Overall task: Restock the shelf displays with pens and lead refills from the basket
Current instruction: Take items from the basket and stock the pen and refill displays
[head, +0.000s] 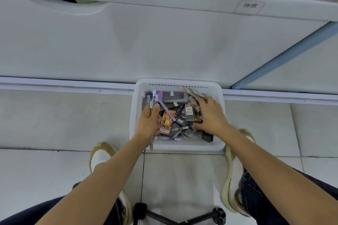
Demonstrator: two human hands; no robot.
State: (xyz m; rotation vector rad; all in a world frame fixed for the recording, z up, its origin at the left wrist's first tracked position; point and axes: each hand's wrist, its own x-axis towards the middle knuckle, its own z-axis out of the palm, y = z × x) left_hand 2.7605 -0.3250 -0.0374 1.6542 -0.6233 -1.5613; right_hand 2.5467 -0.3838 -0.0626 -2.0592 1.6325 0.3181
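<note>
Reaching down with both arms into a white plastic basket set on the tiled floor, tight against the foot of the white shelf unit. Gripping a bunch of pens in the left hand at the basket's left side, purple and white caps pointing away. Clutching a fan of flat labelled packets in the right hand, near the far right corner. Heaped inside: an orange packet, dark packets and loose pens, plus a lilac pen lying along the near wall. Flanking the basket, two tan-and-white shoes. Near the bottom edge, a black tripod base.
</note>
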